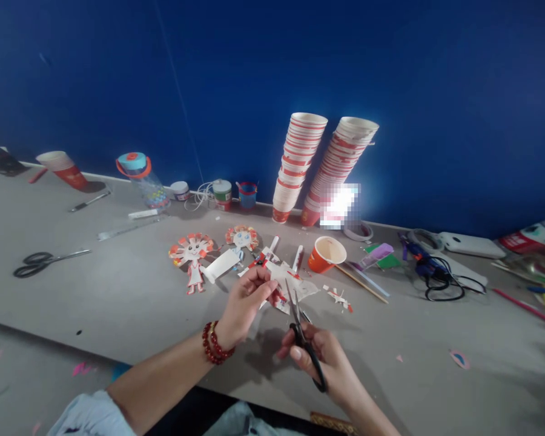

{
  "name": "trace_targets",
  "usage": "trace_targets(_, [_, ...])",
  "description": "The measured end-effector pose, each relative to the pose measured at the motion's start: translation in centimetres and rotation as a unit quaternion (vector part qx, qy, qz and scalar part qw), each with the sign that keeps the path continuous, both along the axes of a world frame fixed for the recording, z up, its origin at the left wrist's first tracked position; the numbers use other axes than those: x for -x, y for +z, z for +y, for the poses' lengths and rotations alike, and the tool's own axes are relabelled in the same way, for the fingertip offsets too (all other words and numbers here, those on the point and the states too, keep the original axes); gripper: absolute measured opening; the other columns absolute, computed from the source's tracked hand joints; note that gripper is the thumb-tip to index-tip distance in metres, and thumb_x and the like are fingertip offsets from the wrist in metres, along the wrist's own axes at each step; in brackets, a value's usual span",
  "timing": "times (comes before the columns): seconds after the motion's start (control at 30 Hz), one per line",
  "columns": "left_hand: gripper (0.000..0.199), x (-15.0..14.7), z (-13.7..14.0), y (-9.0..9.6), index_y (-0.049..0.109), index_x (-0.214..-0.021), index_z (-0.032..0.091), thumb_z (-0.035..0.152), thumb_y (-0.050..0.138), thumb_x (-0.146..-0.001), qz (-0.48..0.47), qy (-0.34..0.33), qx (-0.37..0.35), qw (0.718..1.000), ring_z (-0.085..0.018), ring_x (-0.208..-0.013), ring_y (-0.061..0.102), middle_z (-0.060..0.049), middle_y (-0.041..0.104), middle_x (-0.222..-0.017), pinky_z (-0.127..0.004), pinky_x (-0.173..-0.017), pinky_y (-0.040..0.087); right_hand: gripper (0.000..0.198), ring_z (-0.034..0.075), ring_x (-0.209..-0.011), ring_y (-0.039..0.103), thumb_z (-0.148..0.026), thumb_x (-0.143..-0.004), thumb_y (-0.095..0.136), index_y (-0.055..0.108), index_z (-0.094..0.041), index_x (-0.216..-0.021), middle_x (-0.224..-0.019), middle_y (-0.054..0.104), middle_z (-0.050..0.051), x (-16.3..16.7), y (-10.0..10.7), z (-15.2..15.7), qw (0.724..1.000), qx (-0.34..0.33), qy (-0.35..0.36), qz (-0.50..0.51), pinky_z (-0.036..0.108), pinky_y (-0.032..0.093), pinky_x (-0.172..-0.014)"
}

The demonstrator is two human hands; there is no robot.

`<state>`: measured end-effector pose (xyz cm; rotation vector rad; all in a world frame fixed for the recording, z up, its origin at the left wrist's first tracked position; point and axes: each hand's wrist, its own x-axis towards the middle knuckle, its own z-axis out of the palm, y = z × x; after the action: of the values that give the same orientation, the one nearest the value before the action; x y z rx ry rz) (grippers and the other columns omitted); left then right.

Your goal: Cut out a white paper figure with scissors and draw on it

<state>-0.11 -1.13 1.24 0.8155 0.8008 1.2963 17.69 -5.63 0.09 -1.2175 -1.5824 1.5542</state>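
Observation:
My right hand [324, 360] is closed round the black handles of a pair of scissors [303, 345], whose blades point away from me and stand slightly apart. To their left, my left hand [247, 300] pinches a small red and white paper piece [279, 295] close to the blades. Part of that piece is hidden by my fingers. Beyond my hands lie white and red paper scraps [290, 275]. Two paper figures with fringed orange and white heads rest to the left: one with a dress [195, 274], the other a blue-drawn face [241, 238].
An orange paper cup [327, 254] stands past the scraps, before two tall cup stacks [300, 160] [338, 163]. Another pair of scissors [49, 261] lies far left, near a clear bottle [145, 181]. A glue gun [429, 266] with its black cord sits right. A blue wall [236, 79] bounds the back.

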Motion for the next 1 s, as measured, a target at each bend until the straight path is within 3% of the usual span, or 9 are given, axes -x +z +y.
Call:
trace_targets(0.23, [0.019, -0.1, -0.1, 0.1, 0.052, -0.076, 0.018, 0.027, 0.068, -0.08, -0.024, 0.031, -0.004, 0.999, -0.009, -0.064, 0.054, 0.004, 0.055, -0.068, -0.023, -0.063, 0.044, 0.045, 0.023, -0.071, 0.066, -0.059, -0.076, 0.066, 0.063, -0.015, -0.084, -0.074, 0.073, 0.01, 0.3, -0.3, -0.3, 0.998, 0.056, 0.02, 0.016, 0.027, 0.046, -0.06])
trace_targets(0.47, [0.016, -0.4, -0.4, -0.5, 0.052, -0.078, 0.018, 0.028, 0.062, -0.086, -0.009, 0.035, -0.044, 0.998, -0.01, -0.065, 0.055, 0.003, 0.058, -0.07, -0.025, -0.066, 0.045, 0.05, 0.014, -0.048, 0.052, -0.066, -0.075, 0.062, 0.06, -0.016, -0.076, -0.062, 0.07, 0.007, 1.5, 0.1, -0.1, 0.996, 0.072, 0.036, 0.049, 0.023, 0.031, -0.045])
trace_targets(0.7, [0.016, -0.4, -0.6, -0.5, 0.053, -0.08, 0.018, 0.028, 0.061, -0.088, -0.013, 0.036, -0.044, 0.998, -0.011, -0.065, 0.056, 0.002, 0.06, -0.072, -0.025, -0.065, 0.045, 0.049, 0.008, -0.04, 0.036, -0.065, -0.077, 0.06, 0.056, -0.017, -0.07, -0.056, 0.065, 0.003, 2.3, -0.6, 0.3, 0.993, 0.081, 0.03, 0.074, 0.021, 0.023, -0.04])
trace_targets(1.0, [0.013, -0.5, -0.9, -0.6, 0.053, -0.081, 0.018, 0.025, 0.061, -0.088, -0.03, 0.066, -0.049, 0.996, -0.01, -0.066, 0.056, 0.002, 0.059, -0.072, -0.024, -0.067, 0.046, 0.055, 0.005, -0.034, 0.034, -0.068, -0.077, 0.059, 0.058, -0.014, -0.067, -0.056, 0.068, 0.008, 2.7, -1.2, 0.4, 0.992, 0.094, 0.046, 0.07, 0.019, 0.022, -0.035])
